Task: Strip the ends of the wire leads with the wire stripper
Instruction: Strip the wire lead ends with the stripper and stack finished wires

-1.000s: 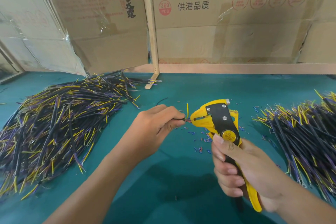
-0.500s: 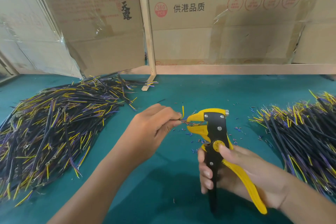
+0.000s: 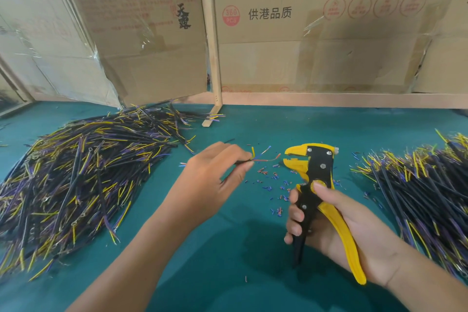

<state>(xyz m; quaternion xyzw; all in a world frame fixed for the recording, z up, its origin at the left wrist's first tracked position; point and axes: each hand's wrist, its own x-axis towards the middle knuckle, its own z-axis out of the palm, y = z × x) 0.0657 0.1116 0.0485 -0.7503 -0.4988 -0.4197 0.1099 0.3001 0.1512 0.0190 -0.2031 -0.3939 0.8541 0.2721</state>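
The left hand [image 3: 215, 180] pinches a thin black cable [image 3: 243, 161] between thumb and curled fingers, near the middle of the desk [image 3: 228, 261]. From the cable's right end three fine leads [image 3: 266, 157] fan out: a yellow one pointing up, a blue-tipped one slanting up to the right, and a reddish one whose bare, coppery tip ends just beside the stripper's mouth without touching it.

The right hand [image 3: 336, 223] grips the wire stripper [image 3: 316, 177] upright, fingers wrapped round its slim black handle, the curved yellow handle lying across the palm, the thumb pressed on the round yellow dial. The tool has a flat black metal body with silver rivets and a beak-shaped yellow plastic head, its jaws parted and facing left.

The desk is covered in smooth teal matting. Tiny blue and red insulation scraps [image 3: 276, 185] lie scattered between the hands. A broad, tangled heap of black, yellow and purple wires [image 3: 76, 172] lies left; a similar heap [image 3: 425, 190] lies right. Tape-patched corrugated cardboard boxes [image 3: 329, 33] with printed characters stand along the far edge, split by a pale wooden post [image 3: 212, 33].
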